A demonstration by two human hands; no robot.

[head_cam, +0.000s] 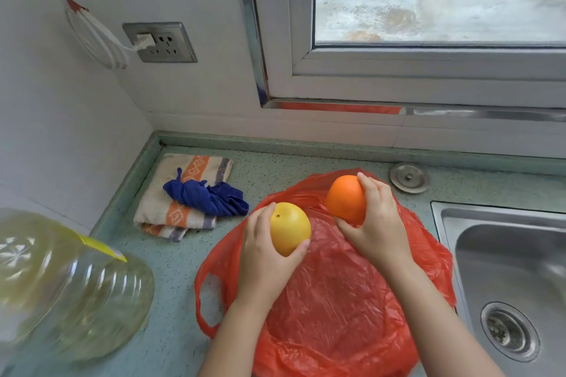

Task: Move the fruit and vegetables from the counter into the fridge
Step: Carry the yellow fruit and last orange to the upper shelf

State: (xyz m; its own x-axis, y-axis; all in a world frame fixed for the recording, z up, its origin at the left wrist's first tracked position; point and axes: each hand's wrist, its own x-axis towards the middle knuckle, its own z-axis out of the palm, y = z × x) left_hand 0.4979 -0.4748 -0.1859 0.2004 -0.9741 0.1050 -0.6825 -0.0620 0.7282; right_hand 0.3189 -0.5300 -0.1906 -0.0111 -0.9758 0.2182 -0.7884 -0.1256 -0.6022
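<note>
My left hand (263, 251) grips a round yellow fruit (289, 228), held just above a flattened red plastic bag (337, 300) on the green speckled counter (269, 168). My right hand (378, 220) grips an orange (346, 197) over the far part of the same bag. The two fruits are apart, a short gap between them. Nothing else shows inside the bag. No fridge is in view.
A striped towel (177, 217) with a blue cloth (208, 196) on it lies at the back left. A large oil bottle (61, 278) stands at the near left. A steel sink (508, 269) is on the right, a round metal cap (409, 177) behind it. Window and wall socket (160, 41) lie beyond.
</note>
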